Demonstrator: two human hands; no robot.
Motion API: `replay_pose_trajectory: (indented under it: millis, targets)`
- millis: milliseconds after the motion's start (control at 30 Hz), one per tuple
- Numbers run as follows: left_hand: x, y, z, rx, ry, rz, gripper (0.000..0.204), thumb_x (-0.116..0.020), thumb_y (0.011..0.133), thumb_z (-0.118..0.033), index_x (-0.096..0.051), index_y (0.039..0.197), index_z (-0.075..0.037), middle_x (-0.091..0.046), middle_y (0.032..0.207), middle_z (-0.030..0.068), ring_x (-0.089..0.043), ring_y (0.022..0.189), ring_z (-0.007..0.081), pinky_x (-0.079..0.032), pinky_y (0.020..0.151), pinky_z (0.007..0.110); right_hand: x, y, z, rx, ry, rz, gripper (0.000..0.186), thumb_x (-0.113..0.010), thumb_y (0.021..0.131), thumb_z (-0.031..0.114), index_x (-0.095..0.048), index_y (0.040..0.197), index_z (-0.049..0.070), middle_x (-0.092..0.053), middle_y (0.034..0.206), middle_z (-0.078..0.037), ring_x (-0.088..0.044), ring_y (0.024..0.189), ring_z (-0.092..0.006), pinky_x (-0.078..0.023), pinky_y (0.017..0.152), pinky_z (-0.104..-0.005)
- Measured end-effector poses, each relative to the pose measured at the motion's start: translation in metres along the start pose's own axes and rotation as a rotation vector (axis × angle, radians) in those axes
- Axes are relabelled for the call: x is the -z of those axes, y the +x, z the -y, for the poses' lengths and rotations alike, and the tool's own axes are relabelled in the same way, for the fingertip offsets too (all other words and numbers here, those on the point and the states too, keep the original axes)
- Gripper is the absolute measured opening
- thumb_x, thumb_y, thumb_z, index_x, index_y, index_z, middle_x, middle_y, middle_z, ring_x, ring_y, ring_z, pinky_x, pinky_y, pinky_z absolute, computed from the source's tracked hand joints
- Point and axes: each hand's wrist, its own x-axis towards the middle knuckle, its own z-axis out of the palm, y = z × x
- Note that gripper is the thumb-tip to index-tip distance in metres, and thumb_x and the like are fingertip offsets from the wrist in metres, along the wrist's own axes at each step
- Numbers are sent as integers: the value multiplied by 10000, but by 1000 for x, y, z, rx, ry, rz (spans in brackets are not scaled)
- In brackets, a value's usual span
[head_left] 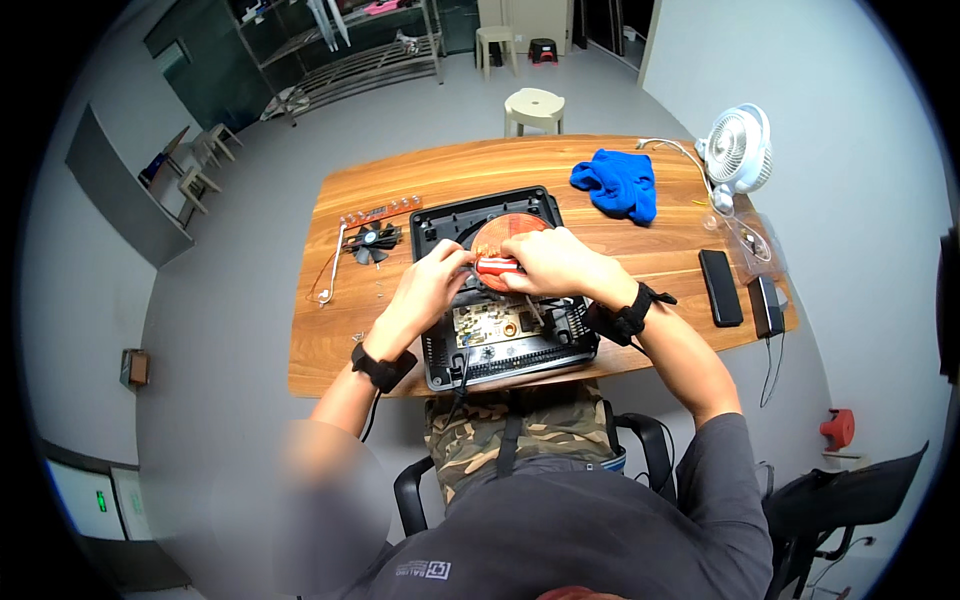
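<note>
Red-handled tool [497, 266], lying left-to-right over the copper coil [505, 232] in the opened black appliance housing [440, 225] at table centre, is gripped by the closed right hand [548, 262], while the left hand [437, 280], fingers curled, is held just left of it.

Dark phone screen [720, 287] at table's right; green wall indicator [101, 500] lower left

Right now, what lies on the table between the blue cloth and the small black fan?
In the head view, the opened black appliance case with its copper coil disc lies between the blue cloth and the small black fan.
</note>
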Motion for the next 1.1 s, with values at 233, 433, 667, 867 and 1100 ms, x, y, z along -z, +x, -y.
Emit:
replay_pose_trajectory:
  millis: [233, 433, 667, 867, 1100]
  targets:
    - [7, -26, 18, 123, -21, -23, 397, -711, 900, -79, -601, 1278, -25, -603, 1254, 149, -660, 1040, 340, -549, 890, 416, 10, -50, -55, -277, 115, -223, 362, -629, 923, 317, -591, 1140, 29, -704, 993, -237, -683, 937, -419, -526, 831, -512]
    - [-6, -45, 43, 113, -69, 47, 329, -710, 889, -106, -638, 1197, -14, -647, 1096, 165, -644, 1002, 360, -529, 895, 428, -20, -82, -119, -498, 106, -345, 351, -576, 961, 287, -549, 1193, 24, -682, 1064, -278, -655, 1015, -455, -504, 851, -552]
    - [-12, -50, 41, 73, -17, 100, 255, -712, 882, -121, -676, 1122, -40, -669, 1005, 118, -660, 924, 294, -496, 860, 424, -68, -89, -153, -616, 127, -216, 365, -515, 981, 299, -493, 1132, -34, -651, 1114, -322, -623, 1035, -511, -482, 888, -580]
    - [-15, -52, 44, 82, -54, 103, 212, -713, 884, -113, -699, 1080, -32, -683, 966, 121, -680, 842, 283, -511, 811, 408, -75, -82, -142, -615, 156, -171, 369, -514, 979, 298, -496, 1148, -29, -611, 1174, -327, -609, 1075, -506, -480, 913, -585]
    - [-11, -42, 34, 145, -113, 147, 180, -705, 909, -106, -722, 1057, -5, -701, 936, 149, -704, 817, 288, -556, 734, 362, -94, -80, -149, -592, 124, -178, 379, -509, 981, 291, -471, 1189, -23, -585, 1215, -316, -612, 1084, -505, -483, 929, -597]
